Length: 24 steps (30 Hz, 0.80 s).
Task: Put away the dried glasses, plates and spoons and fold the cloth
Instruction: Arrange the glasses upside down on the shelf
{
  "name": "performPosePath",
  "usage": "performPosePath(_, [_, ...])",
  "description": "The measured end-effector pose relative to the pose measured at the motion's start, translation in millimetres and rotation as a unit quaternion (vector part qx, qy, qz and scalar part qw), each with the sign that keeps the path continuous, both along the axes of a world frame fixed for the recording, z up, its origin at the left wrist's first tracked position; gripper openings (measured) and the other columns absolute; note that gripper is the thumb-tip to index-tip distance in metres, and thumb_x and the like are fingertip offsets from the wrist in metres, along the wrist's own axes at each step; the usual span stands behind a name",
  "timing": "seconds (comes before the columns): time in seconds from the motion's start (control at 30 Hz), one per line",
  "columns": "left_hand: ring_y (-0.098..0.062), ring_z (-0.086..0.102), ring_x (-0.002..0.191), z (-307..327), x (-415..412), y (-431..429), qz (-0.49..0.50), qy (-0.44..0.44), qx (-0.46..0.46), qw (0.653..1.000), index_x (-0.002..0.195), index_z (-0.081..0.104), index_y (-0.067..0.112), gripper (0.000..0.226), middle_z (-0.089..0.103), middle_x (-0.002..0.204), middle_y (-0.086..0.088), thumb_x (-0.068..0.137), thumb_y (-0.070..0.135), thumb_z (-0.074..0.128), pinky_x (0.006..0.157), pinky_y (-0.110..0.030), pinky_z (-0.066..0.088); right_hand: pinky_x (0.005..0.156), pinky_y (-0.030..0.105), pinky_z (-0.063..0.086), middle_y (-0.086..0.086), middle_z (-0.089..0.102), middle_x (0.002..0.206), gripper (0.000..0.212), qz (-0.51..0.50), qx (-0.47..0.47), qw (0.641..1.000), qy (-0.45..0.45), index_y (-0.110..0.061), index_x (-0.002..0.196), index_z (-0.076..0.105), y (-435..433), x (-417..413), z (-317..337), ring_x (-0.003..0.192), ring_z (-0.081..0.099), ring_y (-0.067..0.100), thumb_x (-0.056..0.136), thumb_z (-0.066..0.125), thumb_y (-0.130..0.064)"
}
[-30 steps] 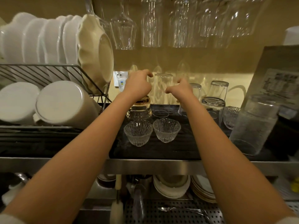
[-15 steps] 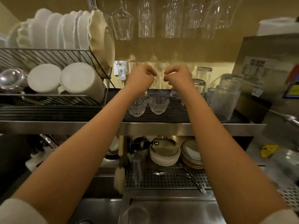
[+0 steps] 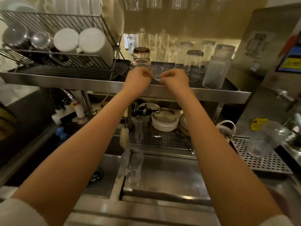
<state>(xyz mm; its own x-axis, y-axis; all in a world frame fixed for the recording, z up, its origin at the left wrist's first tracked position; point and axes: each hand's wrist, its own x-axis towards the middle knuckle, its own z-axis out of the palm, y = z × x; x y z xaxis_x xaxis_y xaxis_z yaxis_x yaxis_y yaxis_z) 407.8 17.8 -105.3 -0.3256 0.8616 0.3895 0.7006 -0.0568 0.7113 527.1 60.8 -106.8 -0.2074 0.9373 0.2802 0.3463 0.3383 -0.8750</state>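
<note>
My left hand (image 3: 138,79) and my right hand (image 3: 175,80) are close together at the front of the steel shelf (image 3: 211,95), fingers curled. They cover the two small ribbed glass bowls (image 3: 156,74), and only a sliver of glass shows between the fingertips, which pinch at the rims. Behind the hands stand upturned glasses (image 3: 194,64) and an amber-based glass (image 3: 141,57). Under the shelf are stacked plates (image 3: 164,124), with a spoon (image 3: 157,136) on the perforated tray.
A wire dish rack (image 3: 65,22) with white cups (image 3: 94,41) and plates fills the shelf's left. A tall frosted jar (image 3: 216,70) stands at the right. A glass (image 3: 133,165) stands in the sink, a glass jug (image 3: 267,139) on the right drainer. Stemware hangs overhead.
Both hands came down from the tall glasses at the shelf's back to its front edge, onto the small bowls. My view tilted down, showing the sink.
</note>
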Motion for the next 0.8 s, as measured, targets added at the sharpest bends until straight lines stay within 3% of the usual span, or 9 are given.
performPosePath(0.1, [-0.015, 0.055, 0.078, -25.4, 5.3, -27.7, 0.014, 0.000, -0.029, 0.999, 0.090, 0.065, 0.017, 0.023, 0.061, 0.089, -0.003, 0.086, 0.004, 0.047, 0.068, -0.026, 0.044, 0.088, 0.037, 0.052, 0.000, 0.065, 0.092, 0.017, 0.018, -0.017, 1.000, -0.007, -0.025, 0.072, 0.062, -24.6, 6.2, -25.7, 0.097, 0.062, 0.018, 0.081, 0.059, -0.010])
performPosePath(0.23, [-0.014, 0.057, 0.081, -61.7, 8.8, -59.2, 0.047, -0.016, -0.055, 0.997, 0.094, 0.067, 0.016, 0.023, 0.061, 0.091, -0.001, 0.087, 0.005, 0.047, 0.071, -0.028, 0.047, 0.083, 0.035, 0.054, 0.005, 0.067, 0.093, 0.019, 0.048, -0.076, 0.996, -0.014, -0.025, 0.070, 0.061, -50.5, 10.9, -57.8, 0.088, 0.063, 0.018, 0.080, 0.063, -0.009])
performPosePath(0.37, [-0.005, 0.050, 0.067, -104.5, 9.6, -81.3, 0.070, -0.027, -0.102, 0.992, 0.097, 0.064, 0.018, 0.021, 0.058, 0.090, 0.001, 0.089, 0.007, 0.047, 0.056, -0.020, 0.041, 0.084, 0.033, 0.051, 0.002, 0.063, 0.092, 0.013, 0.061, -0.115, 0.991, -0.037, -0.024, 0.078, 0.061, -70.0, 15.9, -100.3, 0.092, 0.059, 0.017, 0.078, 0.067, -0.012])
performPosePath(0.43, [-0.008, 0.052, 0.076, -127.4, 9.2, -91.4, 0.068, -0.040, -0.125, 0.989, 0.100, 0.063, 0.016, 0.021, 0.059, 0.096, 0.000, 0.090, 0.007, 0.048, 0.058, -0.018, 0.039, 0.077, 0.030, 0.050, 0.001, 0.061, 0.094, 0.015, 0.081, -0.142, 0.985, -0.045, -0.022, 0.085, 0.059, -78.4, 15.7, -123.1, 0.088, 0.058, 0.015, 0.078, 0.069, -0.013])
performPosePath(0.5, [-0.014, 0.056, 0.089, -148.2, 8.5, -99.6, 0.074, -0.055, -0.141, 0.986, 0.104, 0.063, 0.013, 0.022, 0.062, 0.102, -0.005, 0.089, 0.007, 0.049, 0.068, -0.022, 0.042, 0.069, 0.025, 0.047, -0.001, 0.058, 0.093, 0.024, 0.093, -0.158, 0.981, -0.058, -0.020, 0.094, 0.056, -84.9, 15.2, -143.8, 0.084, 0.056, 0.012, 0.076, 0.072, -0.015])
performPosePath(0.7, [-0.028, 0.056, 0.109, -201.6, -0.8, -111.4, 0.107, -0.077, -0.184, 0.974, 0.120, 0.056, 0.008, 0.031, 0.060, 0.119, -0.014, 0.091, 0.014, 0.048, 0.084, -0.031, 0.043, 0.083, 0.027, 0.041, 0.003, 0.049, 0.123, 0.078, 0.139, -0.222, 0.959, -0.106, -0.018, 0.132, 0.041, -95.6, 9.6, -198.8, 0.112, 0.049, 0.019, 0.066, 0.081, -0.032])
performPosePath(0.8, [-0.029, 0.054, 0.111, -224.8, -3.7, -114.9, 0.109, -0.118, -0.183, 0.970, 0.128, 0.048, 0.008, 0.037, 0.056, 0.123, -0.014, 0.094, 0.024, 0.047, 0.089, -0.036, 0.043, 0.081, 0.023, 0.039, -0.006, 0.046, 0.115, 0.089, 0.165, -0.226, 0.955, -0.097, -0.017, 0.136, 0.035, -101.4, 2.7, -221.1, 0.109, 0.046, 0.012, 0.063, 0.083, -0.031])
